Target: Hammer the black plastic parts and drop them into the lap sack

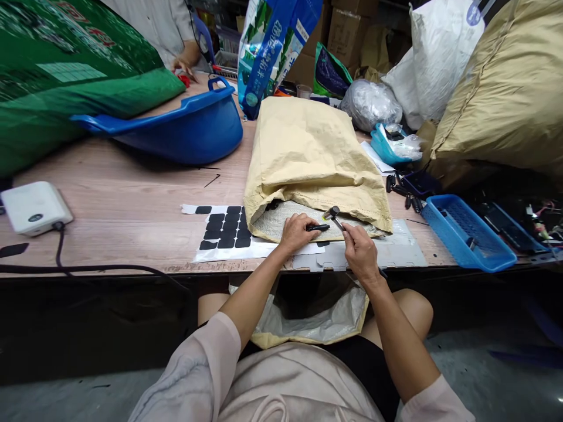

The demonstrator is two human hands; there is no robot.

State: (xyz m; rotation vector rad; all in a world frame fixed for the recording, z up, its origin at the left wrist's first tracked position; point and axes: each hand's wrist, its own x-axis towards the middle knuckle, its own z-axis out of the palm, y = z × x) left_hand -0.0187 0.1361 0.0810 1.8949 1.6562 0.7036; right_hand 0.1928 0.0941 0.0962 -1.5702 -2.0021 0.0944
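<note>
My left hand (pixel 297 233) is closed on a small black part (pixel 317 227), which lies at the mouth of a tan woven sack (pixel 308 146). Just to its right, my right hand (pixel 360 252) grips the handle of a small hammer (pixel 334 212), its head raised beside the black part. The sack's pale lining shows beneath both hands. Left of the sack mouth is a white sheet with rows of black square stickers (pixel 226 228). A grey flat plate (pixel 404 246) lies under the sack's front edge. Another open sack (pixel 308 328) rests on my lap.
A blue basin (pixel 189 129) and a green sack (pixel 88 94) stand at the left, near a white box (pixel 37 208) with a black cable. On the right are a blue basket (pixel 468 234) and a large tan sack (pixel 505 94). A person's hand (pixel 185 61) shows across the table.
</note>
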